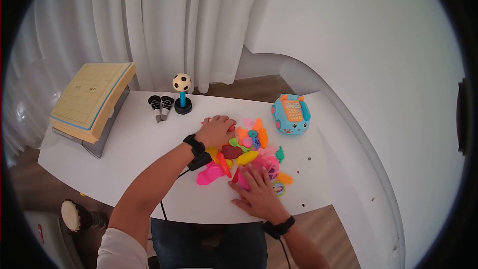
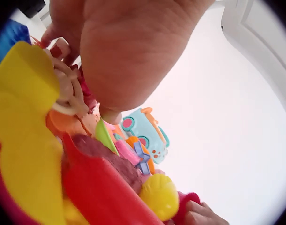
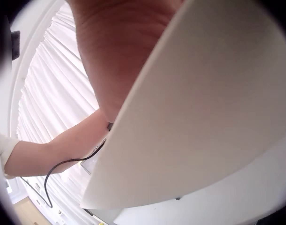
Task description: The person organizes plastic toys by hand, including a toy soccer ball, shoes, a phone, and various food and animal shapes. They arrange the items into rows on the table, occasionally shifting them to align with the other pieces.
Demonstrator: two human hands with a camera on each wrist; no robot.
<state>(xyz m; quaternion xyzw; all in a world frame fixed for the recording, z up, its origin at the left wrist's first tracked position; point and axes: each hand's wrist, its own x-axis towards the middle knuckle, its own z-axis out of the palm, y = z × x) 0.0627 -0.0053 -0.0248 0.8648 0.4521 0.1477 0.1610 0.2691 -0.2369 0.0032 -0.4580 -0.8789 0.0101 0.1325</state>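
Note:
In the head view a heap of colourful plastic toy pieces lies on the white table, among them a yellow piece [image 1: 247,158] and a maroon one [image 1: 231,152]. The left hand [image 1: 217,130] rests over the heap's far left edge, its fingers bent down; in the left wrist view the hand [image 2: 129,51] arches above a beige ringed piece [image 2: 70,89], beside a red piece [image 2: 105,187]. Spread fingers of the right hand [image 1: 260,198] lie on pink pieces at the near side. The right wrist view shows that hand's heel [image 3: 122,56], its fingertips hidden behind the table.
A blue toy telephone [image 1: 292,114] stands right of the heap. Behind are a football on a blue stand [image 1: 182,97] and small black-and-white shoe-like items [image 1: 161,106]. A thick book [image 1: 92,97] leans on a stand at the left. Cables run from both wrists.

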